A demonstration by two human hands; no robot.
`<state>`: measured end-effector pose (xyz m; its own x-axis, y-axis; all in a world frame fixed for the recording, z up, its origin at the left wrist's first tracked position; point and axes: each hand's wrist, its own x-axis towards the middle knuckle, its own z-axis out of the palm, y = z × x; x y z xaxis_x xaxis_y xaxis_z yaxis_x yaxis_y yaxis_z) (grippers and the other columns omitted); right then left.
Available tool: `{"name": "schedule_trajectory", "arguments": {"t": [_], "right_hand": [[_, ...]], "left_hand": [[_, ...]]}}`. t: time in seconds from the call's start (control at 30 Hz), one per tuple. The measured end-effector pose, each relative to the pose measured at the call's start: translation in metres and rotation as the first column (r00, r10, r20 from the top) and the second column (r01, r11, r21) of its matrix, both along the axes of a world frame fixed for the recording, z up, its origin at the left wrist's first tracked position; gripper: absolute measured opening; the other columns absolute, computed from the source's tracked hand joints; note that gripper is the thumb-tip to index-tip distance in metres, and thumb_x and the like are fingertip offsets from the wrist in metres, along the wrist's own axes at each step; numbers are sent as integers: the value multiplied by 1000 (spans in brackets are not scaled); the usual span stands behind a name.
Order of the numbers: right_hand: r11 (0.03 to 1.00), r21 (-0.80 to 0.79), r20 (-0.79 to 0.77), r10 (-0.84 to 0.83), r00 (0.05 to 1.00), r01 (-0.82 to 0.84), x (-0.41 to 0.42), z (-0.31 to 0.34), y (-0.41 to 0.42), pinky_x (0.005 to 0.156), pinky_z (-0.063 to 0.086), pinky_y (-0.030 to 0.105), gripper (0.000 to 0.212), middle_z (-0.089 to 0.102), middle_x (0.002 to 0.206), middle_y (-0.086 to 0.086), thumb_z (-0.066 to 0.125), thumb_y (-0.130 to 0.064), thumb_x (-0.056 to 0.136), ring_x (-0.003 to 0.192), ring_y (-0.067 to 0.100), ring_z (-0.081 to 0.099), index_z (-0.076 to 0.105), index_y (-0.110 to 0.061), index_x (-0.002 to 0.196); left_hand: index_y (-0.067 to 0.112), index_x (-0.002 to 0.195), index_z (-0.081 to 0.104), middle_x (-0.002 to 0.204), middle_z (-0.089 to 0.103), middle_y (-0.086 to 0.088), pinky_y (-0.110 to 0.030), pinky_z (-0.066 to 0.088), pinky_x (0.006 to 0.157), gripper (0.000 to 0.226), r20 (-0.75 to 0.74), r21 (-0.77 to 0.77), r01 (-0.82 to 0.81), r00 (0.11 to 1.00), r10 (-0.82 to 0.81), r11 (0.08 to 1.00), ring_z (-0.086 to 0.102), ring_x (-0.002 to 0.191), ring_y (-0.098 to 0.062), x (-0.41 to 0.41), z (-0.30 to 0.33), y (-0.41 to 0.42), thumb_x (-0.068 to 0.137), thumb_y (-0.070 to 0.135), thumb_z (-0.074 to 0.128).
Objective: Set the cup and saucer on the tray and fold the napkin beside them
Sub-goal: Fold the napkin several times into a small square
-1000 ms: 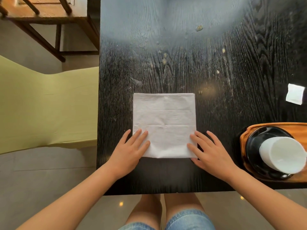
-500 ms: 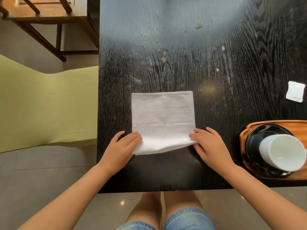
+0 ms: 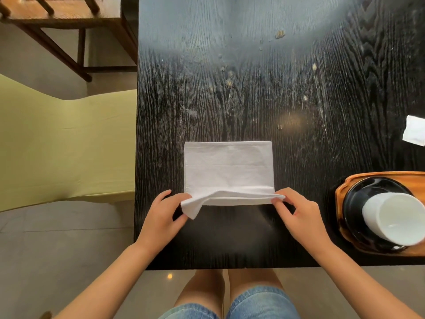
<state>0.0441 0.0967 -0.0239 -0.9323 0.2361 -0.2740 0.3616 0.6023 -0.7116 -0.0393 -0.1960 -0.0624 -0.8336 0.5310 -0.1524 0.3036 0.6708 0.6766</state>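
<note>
White cloth napkin [image 3: 227, 169] flat on black wood-grain table [image 3: 299, 88], near edge lifted. Left hand [image 3: 161, 217] pinches near-left corner, right hand [image 3: 296, 212] pinches near-right corner. Round white cup [image 3: 395, 217] sits on glossy black saucer [image 3: 358, 203] on wooden tray [image 3: 340, 194], right.

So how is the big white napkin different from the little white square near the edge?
The napkin is much bigger than the little white square. The left hand and right hand pinch the napkin's near corners; nothing touches the square. The napkin lies mid-table; the square sits far right, partly cut off. Both are white.
</note>
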Motion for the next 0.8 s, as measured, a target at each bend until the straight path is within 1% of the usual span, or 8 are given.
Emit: {"name": "schedule_trajectory", "arguments": {"t": [0.07, 0.17, 0.27, 0.37, 0.53, 0.67, 0.73, 0.8], "right_hand": [[999, -7, -13, -35, 999, 35, -7, 1, 2, 67, 50, 24, 6, 67, 81, -5, 60, -13, 87, 82, 7, 62, 66, -12, 87], [996, -30, -40, -91, 995, 90, -20, 3, 3, 67, 45, 11, 4, 65, 78, -7, 61, -12, 87, 85, -2, 59, 64, -14, 86], [984, -60, -56, -170, 984, 167, -37, 4, 4, 65, 42, 7, 10, 60, 76, -16, 60, -12, 87, 79, -7, 57, 60, -21, 82], [965, -46, -69, -262, 963, 259, -58, 1, 6, 63, 39, 6, 11, 59, 72, -11, 61, -12, 86, 73, -7, 55, 58, -18, 78], [948, 14, 5, -319, 948, 319, -91, -13, 7, 64, 46, 26, 10, 60, 72, -4, 59, -20, 87, 70, 14, 57, 59, -17, 77], [941, 87, 36, -332, 943, 328, -99, -26, 6, 82, 48, 51, 16, 62, 71, 1, 57, -25, 87, 70, 21, 58, 58, -16, 74], [939, 95, 42, -335, 941, 330, -100, -29, 6, 85, 46, 55, 17, 60, 71, -1, 56, -26, 88, 69, 20, 58, 57, -17, 73], [936, 107, 37, -342, 939, 336, -100, -29, 5, 87, 45, 55, 18, 60, 71, -1, 56, -26, 88, 68, 20, 57, 57, -16, 73]], "left_hand": [[23, 100, 64, 94, 63, 25, -14, 40, 90, 25, 83, 93, -182, 981, 174, 979, 57, 93, -2, -5, 10, 10, 79, 12, 69], [35, 85, 63, 83, 65, 30, -5, 42, 71, 18, 253, 138, -393, 901, 351, 909, 60, 81, 6, -16, 21, 26, 85, 16, 64], [37, 79, 65, 75, 67, 25, -7, 43, 65, 25, 363, 178, -512, 828, 428, 840, 59, 71, 6, -31, 24, 38, 88, 14, 60], [34, 76, 65, 73, 67, 14, -9, 45, 63, 30, 430, 187, -615, 753, 499, 766, 58, 69, 7, -46, 23, 48, 90, 10, 55], [26, 75, 66, 76, 64, 10, -9, 43, 57, 23, 452, 136, -690, 682, 575, 711, 56, 64, 9, -65, 17, 64, 92, 17, 53], [1, 62, 51, 63, 45, -8, -27, 28, 52, 36, 500, 104, -741, 615, 609, 663, 38, 57, -14, -69, 8, 68, 92, 21, 48], [6, 67, 58, 65, 52, -1, -21, 33, 53, 30, 487, 109, -742, 620, 615, 662, 45, 58, -10, -70, 8, 67, 91, 23, 51], [19, 83, 67, 76, 64, 10, -16, 43, 62, 13, 410, 73, -688, 681, 607, 722, 58, 70, -2, -70, 8, 66, 89, 23, 57]]}}
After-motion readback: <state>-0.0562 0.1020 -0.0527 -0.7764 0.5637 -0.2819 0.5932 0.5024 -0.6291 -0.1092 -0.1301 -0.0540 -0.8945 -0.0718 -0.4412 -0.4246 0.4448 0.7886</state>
